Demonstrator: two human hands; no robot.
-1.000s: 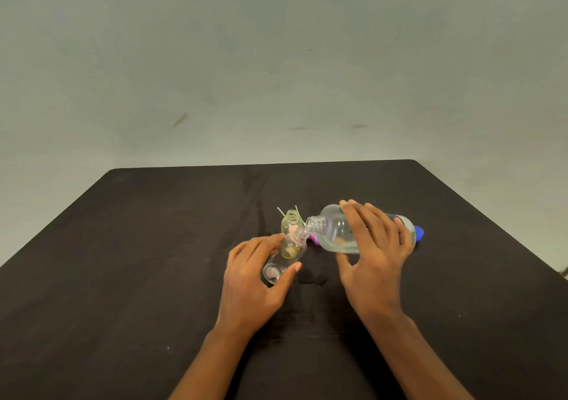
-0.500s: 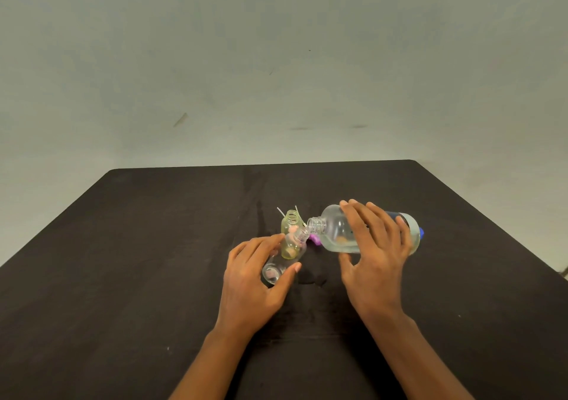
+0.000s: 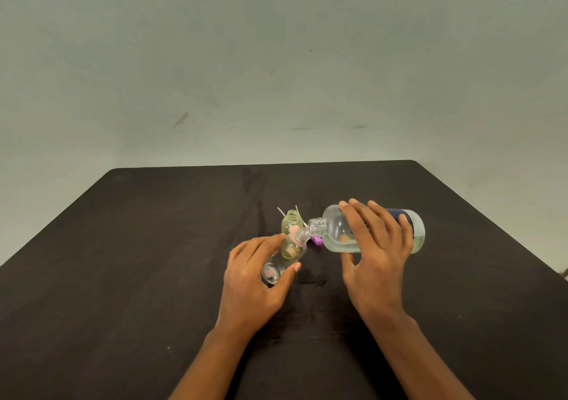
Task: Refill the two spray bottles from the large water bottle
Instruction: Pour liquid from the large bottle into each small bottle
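Observation:
My right hand (image 3: 376, 252) grips the large clear water bottle (image 3: 335, 230), tipped almost level with its open neck pointing left. That neck meets the mouth of a small clear spray bottle (image 3: 287, 256), which my left hand (image 3: 255, 280) holds tilted up toward it. A second small bottle (image 3: 290, 221), yellowish and uncapped, stands upright just behind. A little water lies in the lower side of the large bottle. A purple piece (image 3: 316, 240) shows between the bottles; thin white tubes (image 3: 281, 212) stick up beside the yellowish one.
Everything sits on a dark table (image 3: 123, 261) against a plain pale wall. A wet patch (image 3: 310, 280) darkens the cloth under the bottle mouths. The table's far edge runs well behind the bottles.
The large bottle's base has lifted slightly, tipping the bottle further, and now covers the blue cap seen behind it earlier. My left hand and the small bottle have stayed put.

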